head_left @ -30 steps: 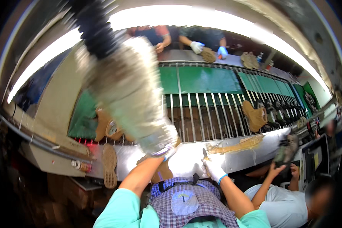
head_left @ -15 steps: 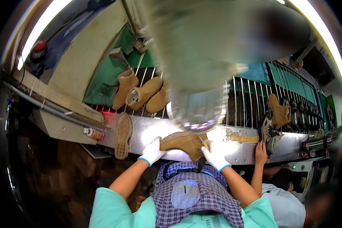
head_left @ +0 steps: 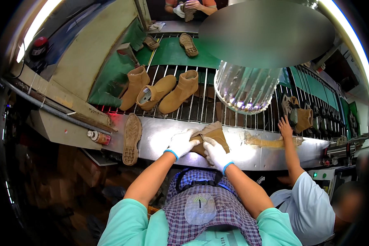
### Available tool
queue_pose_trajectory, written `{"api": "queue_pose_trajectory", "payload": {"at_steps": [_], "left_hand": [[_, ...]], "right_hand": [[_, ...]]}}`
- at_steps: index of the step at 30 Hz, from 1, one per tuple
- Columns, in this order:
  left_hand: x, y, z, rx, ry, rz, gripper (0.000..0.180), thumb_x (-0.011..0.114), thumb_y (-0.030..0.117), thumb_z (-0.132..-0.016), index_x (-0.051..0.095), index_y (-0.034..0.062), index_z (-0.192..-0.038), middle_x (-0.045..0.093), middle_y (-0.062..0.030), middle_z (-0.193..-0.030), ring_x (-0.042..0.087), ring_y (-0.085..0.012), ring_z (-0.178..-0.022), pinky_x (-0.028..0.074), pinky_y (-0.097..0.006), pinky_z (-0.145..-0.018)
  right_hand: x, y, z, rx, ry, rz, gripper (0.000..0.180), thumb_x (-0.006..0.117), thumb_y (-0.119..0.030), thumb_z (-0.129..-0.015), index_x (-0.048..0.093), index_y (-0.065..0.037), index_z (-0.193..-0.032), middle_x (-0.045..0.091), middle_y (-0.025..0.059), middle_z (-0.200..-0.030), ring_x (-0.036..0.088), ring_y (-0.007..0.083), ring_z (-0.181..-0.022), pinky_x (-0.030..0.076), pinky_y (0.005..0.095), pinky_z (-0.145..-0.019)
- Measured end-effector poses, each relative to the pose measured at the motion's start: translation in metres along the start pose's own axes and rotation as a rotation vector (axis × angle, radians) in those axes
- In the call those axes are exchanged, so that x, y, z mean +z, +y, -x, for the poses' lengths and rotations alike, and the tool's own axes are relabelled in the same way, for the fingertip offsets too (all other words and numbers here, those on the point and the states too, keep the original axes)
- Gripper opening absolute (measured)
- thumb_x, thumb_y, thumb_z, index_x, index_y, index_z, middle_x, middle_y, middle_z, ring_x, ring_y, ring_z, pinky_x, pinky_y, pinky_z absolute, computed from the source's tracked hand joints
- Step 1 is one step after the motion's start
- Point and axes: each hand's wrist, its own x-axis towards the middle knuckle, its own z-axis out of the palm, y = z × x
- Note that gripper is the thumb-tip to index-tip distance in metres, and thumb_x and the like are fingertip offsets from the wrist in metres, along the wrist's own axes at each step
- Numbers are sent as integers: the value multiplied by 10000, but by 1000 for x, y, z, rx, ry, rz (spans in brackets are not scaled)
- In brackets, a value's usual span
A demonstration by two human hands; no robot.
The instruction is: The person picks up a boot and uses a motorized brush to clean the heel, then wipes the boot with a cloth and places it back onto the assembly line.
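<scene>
Gloved left hand [head_left: 180,143] and right hand [head_left: 215,152] clamp their grip on a tan suede boot [head_left: 211,135].

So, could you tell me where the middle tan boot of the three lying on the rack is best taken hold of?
Probably by the open collar of the middle tan boot. It lies on its side on the bar rack, opening turned toward the metal ledge, toe pointing away. Come from the ledge side, fingers inside the opening and thumb outside. Boots lie close on both sides, so a grip across its flanks looks cramped.

Bright overhead strip light [head_left: 348,45], metal glare, dark bowed rim
</scene>
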Motion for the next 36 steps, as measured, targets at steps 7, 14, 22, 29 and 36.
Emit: {"api": "queue_pose_trajectory", "payload": {"at_steps": [7,14,22,29,36], "left_hand": [[13,-1,10,279,88,-198,481,711,365,-979,665,253,-1445,652,-142,-1369,640,-358,-1233,518,-479,-1056],[-9,19,-1,456,18,-367,467,729,328,-960,685,163,-1394,589,-239,-1429,585,-416,-1312,490,-521,-1086],[18,65,-69,115,-214,-53,1095,881,391,-797,302,-18,-1632,425,-309,-1617,479,-461,-1456,429,-449,-1202],[40,57,-61,200,-165,-115,876,732,325,-952,294,-21,-1628,420,-330,-1622,532,-484,-1404,464,-465,-1169],[-12,55,-4,538,-102,-359,656,790,305,-897,576,-12,-1430,523,-282,-1516,471,-492,-1434,360,-574,-1235]], "right_hand": [[-50,34,11,-593,226,693,501,535,-276,-1095,516,-115,-1569,726,133,-1137,702,309,-962,555,429,-872],[-54,19,23,-467,226,1025,506,569,-339,-1062,488,-204,-1543,727,253,-1222,710,467,-1091,555,545,-984],[-67,3,5,-370,424,982,401,546,-364,-1052,621,6,-1185,761,284,-1008,747,473,-922,592,548,-869],[-44,-9,15,-460,319,1140,282,562,-275,-995,658,-21,-1073,761,231,-875,763,430,-815,606,546,-765],[-199,-13,27,46,625,833,567,580,-439,-1024,569,11,-1367,711,344,-1205,710,508,-1091,548,561,-992]]}}
